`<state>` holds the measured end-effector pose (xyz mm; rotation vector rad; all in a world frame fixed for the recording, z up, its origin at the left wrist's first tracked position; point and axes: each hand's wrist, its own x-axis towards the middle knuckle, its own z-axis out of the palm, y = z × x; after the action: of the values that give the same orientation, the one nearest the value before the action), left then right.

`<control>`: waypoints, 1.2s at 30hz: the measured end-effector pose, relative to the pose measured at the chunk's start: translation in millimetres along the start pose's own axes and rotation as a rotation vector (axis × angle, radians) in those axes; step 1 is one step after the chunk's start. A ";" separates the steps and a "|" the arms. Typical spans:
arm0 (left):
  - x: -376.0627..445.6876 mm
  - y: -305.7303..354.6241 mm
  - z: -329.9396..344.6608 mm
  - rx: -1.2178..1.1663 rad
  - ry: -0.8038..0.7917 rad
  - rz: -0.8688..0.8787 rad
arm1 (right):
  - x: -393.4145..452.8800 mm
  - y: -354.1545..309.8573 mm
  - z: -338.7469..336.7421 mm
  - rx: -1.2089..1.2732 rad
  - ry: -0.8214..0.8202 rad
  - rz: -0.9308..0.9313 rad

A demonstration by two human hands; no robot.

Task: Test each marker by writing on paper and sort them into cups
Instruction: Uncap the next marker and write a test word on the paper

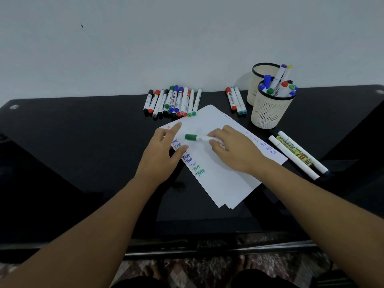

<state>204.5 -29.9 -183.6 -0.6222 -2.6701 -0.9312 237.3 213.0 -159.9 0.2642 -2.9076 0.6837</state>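
A stack of white paper (220, 175) lies tilted on the black table, with the word "Test" written several times down its left edge in blue and green. My right hand (234, 150) holds a white marker with a green cap (192, 137) level above the sheet, cap pointing left. My left hand (162, 154) rests on the paper's left edge with fingers spread, just left of the cap. At the right stand two cream mesh cups: the near cup (268, 113) holds several markers, the far cup (257, 80) behind it looks empty.
A row of several markers (172, 101) lies at the table's back edge. Three more markers (235, 100) lie left of the cups. Three markers (299, 154) lie to the right of the paper. The wall rises directly behind the table.
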 end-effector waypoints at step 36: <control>-6.9 2.0 1.0 0.023 -0.005 0.195 | 18.9 -37.4 -4.1 -0.499 -0.159 -0.161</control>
<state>211.5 -30.0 -185.9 -0.8623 -2.5632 -0.8453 226.9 179.4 -137.0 0.4975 -3.0340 -0.0985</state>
